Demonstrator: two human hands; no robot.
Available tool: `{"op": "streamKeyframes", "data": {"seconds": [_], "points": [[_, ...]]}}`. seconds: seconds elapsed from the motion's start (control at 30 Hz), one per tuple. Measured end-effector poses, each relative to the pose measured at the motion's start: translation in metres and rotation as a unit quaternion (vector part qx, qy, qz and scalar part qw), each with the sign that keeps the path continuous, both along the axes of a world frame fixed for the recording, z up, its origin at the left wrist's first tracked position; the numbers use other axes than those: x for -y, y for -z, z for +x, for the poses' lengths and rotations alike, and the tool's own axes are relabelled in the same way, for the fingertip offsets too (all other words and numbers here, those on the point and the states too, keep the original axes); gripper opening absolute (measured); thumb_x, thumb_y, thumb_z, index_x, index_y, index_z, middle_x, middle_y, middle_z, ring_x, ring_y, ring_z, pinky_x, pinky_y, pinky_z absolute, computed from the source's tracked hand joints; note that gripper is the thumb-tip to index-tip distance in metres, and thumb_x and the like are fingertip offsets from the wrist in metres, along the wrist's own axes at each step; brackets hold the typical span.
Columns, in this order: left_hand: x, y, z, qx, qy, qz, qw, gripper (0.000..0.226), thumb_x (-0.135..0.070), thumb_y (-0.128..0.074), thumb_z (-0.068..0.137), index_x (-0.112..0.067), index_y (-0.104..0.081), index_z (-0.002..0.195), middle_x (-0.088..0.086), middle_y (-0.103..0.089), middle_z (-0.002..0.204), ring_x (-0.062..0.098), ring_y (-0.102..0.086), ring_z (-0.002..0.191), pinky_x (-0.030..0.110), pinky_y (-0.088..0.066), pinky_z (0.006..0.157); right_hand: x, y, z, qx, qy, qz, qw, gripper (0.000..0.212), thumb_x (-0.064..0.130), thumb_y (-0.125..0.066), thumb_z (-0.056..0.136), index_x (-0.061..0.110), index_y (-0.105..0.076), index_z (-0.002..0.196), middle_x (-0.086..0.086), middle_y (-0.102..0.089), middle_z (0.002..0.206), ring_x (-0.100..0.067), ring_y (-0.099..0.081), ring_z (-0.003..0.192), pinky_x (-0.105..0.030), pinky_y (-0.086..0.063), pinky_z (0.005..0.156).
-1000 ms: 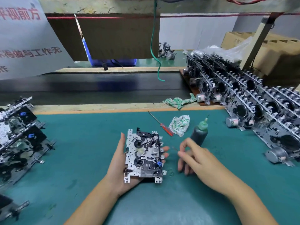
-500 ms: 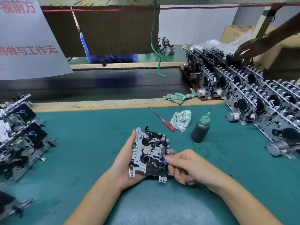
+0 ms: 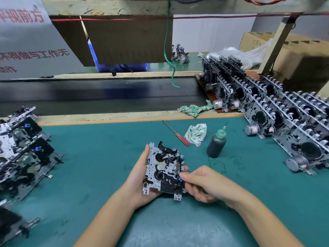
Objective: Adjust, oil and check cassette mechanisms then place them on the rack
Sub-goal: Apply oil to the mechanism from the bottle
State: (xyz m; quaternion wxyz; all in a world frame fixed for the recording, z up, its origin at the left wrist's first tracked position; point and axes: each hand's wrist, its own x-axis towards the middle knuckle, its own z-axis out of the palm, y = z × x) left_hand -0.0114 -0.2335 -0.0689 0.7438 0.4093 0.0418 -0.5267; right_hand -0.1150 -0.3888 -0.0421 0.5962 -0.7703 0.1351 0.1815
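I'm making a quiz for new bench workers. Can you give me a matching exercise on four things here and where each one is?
Things:
1. mechanism
2. oil bottle
3. screwdriver
4. rack

Places:
A. lying on the mat, left of a rag
B. along the right side, full of units
C. in the left hand
D. standing on the mat, right of a rag

Pairs: 1-C, 2-D, 3-A, 4-B

Teal mat (image 3: 99, 157); red-handled screwdriver (image 3: 182, 139); green-capped dark bottle (image 3: 216, 146); white green-patterned rag (image 3: 195, 133).
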Motion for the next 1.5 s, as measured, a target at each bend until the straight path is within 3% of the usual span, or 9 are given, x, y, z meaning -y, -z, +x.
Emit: {"op": "streamKeyframes", "data": {"seconds": [0.17, 0.33, 0.77, 0.97, 1.17, 1.23, 1.33, 1.43, 1.5], "points": [[0.001, 0.0, -0.001, 0.011, -0.006, 0.01, 1.0, 0.078, -0.068, -0.034, 0.086, -0.003, -0.074, 0.102, 0.026, -0.065, 0.114, 0.035, -0.067, 0.1, 0.039, -0.058, 0.076, 0.002, 0.0, 0.002, -0.018, -0.028, -0.007, 0.999, 0.057, 0.039, -0.041, 0.099, 0.018, -0.049, 0.046, 0.001, -0.044, 0.033, -0.009, -0.032, 0.028, -0.017, -0.026, 0.035], [0.003, 0.0, -0.001, 0.016, -0.023, 0.031, 0.999, 0.075, -0.067, -0.035, 0.087, -0.004, -0.075, 0.098, 0.024, -0.066, 0.112, 0.034, -0.068, 0.097, 0.041, -0.052, 0.081, 0.005, -0.002, 0.006, -0.02, -0.057, -0.019, 0.998, 0.069, 0.038, -0.037, 0.1, 0.021, -0.044, 0.033, 0.003, -0.033, 0.025, -0.011, -0.025, 0.026, -0.028, -0.027, 0.048], [0.007, 0.0, 0.0, 0.027, -0.022, 0.054, 0.998, 0.069, -0.065, -0.04, 0.087, -0.006, -0.077, 0.09, 0.02, -0.069, 0.109, 0.033, -0.07, 0.094, 0.042, -0.05, 0.08, 0.013, -0.001, 0.006, -0.039, -0.09, 0.008, 0.995, 0.068, 0.039, -0.04, 0.099, 0.021, -0.039, 0.034, 0.003, -0.024, 0.026, -0.011, -0.019, 0.027, -0.018, -0.017, 0.036], [0.005, -0.004, -0.003, 0.019, -0.01, 0.04, 0.999, 0.077, -0.068, -0.034, 0.087, -0.004, -0.074, 0.1, 0.024, -0.066, 0.113, 0.034, -0.068, 0.098, 0.043, -0.05, 0.082, 0.01, 0.002, 0.003, 0.001, -0.084, -0.023, 0.996, 0.072, 0.044, -0.038, 0.099, 0.021, -0.042, 0.03, 0.003, -0.027, 0.026, -0.014, -0.023, 0.031, -0.022, -0.028, 0.043], [-0.004, -0.009, -0.005, -0.049, -0.061, -0.038, 0.996, 0.087, -0.07, -0.041, 0.083, 0.008, -0.066, 0.111, 0.03, -0.058, 0.123, 0.044, -0.061, 0.108, 0.045, -0.048, 0.097, 0.019, 0.009, -0.001, 0.099, 0.031, 0.052, 0.993, 0.046, 0.036, -0.041, 0.098, 0.018, -0.056, 0.059, 0.003, -0.034, 0.031, -0.017, -0.028, 0.037, -0.018, -0.02, 0.036], [-0.005, -0.01, -0.004, -0.086, -0.079, -0.065, 0.991, 0.096, -0.072, -0.041, 0.082, 0.014, -0.056, 0.122, 0.037, -0.049, 0.13, 0.054, -0.051, 0.116, 0.048, -0.035, 0.108, 0.022, 0.014, 0.002, 0.132, 0.082, -0.011, 0.988, 0.038, 0.024, -0.04, 0.101, 0.015, -0.055, 0.067, 0.002, -0.043, 0.037, -0.021, -0.036, 0.04, -0.019, -0.023, 0.035], [-0.006, -0.011, -0.003, -0.101, -0.089, -0.106, 0.985, 0.101, -0.075, -0.037, 0.08, 0.017, -0.057, 0.116, 0.039, -0.048, 0.129, 0.057, -0.051, 0.113, 0.052, -0.043, 0.101, 0.02, 0.018, 0.003, 0.178, 0.116, -0.19, 0.959, 0.033, 0.024, -0.043, 0.099, 0.021, -0.063, 0.072, 0.002, -0.057, 0.049, -0.016, -0.05, 0.044, -0.025, -0.042, 0.046], [-0.007, -0.01, -0.002, -0.101, -0.11, -0.122, 0.981, 0.097, -0.073, -0.042, 0.079, 0.013, -0.053, 0.123, 0.037, -0.049, 0.129, 0.057, -0.05, 0.114, 0.054, -0.039, 0.101, 0.021, 0.018, 0.0, 0.208, 0.101, -0.446, 0.865, 0.02, 0.037, -0.05, 0.094, 0.033, -0.066, 0.084, 0.009, -0.062, 0.066, -0.013, -0.055, 0.067, -0.031, -0.042, 0.063], [-0.008, -0.009, -0.001, -0.079, -0.118, -0.121, 0.982, 0.094, -0.071, -0.045, 0.077, 0.007, -0.05, 0.128, 0.032, -0.051, 0.131, 0.054, -0.051, 0.116, 0.054, -0.039, 0.099, 0.019, 0.015, 0.001, 0.301, 0.205, -0.45, 0.816, 0.012, 0.034, -0.06, 0.089, 0.03, -0.069, 0.083, 0.01, -0.058, 0.064, -0.016, -0.055, 0.065, -0.031, -0.04, 0.06]]}}
